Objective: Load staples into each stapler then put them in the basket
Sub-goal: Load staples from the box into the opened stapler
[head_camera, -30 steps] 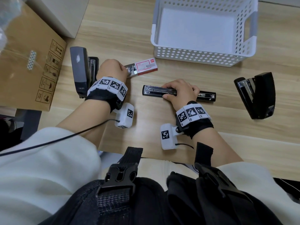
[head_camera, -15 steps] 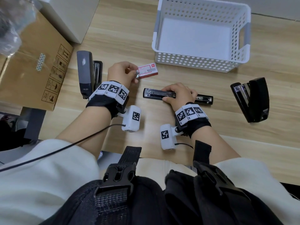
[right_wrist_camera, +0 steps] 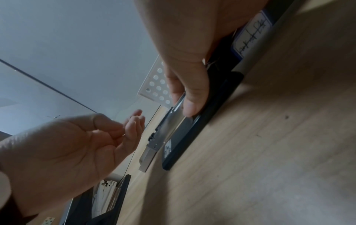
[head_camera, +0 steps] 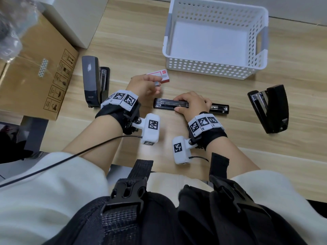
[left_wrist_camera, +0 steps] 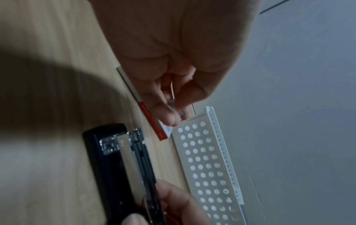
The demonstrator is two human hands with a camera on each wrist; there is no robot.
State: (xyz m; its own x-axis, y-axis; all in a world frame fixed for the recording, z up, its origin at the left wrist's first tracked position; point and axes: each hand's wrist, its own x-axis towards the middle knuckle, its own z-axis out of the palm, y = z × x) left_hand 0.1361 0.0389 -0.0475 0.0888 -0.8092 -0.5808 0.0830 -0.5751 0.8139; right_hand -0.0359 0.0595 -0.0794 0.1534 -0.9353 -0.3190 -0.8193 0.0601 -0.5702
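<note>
A black stapler [head_camera: 217, 109] lies folded out flat on the wooden table, its metal staple rail [head_camera: 164, 104] facing up. My right hand [head_camera: 177, 103] grips it at the middle, thumb on the near side; the stapler [right_wrist_camera: 183, 134] also shows in the right wrist view. My left hand [head_camera: 158, 86] hovers just left of the rail and pinches a short strip of staples [head_camera: 156, 83] between thumb and fingertips, seen too as the staples [left_wrist_camera: 181, 113]. The red-and-white staple box [head_camera: 161, 76] lies behind that hand. The white perforated basket [head_camera: 208, 70] stands empty beyond.
A grey stapler [head_camera: 91, 80] lies hinged open at the left beside a cardboard box [head_camera: 35, 73]. Another black stapler [head_camera: 272, 108] lies hinged open at the right. A white box [head_camera: 77, 20] stands at the back left.
My left hand has come off the staple box with a strip of staples and moved toward the stapler's rail. My right hand has stayed on the stapler.
</note>
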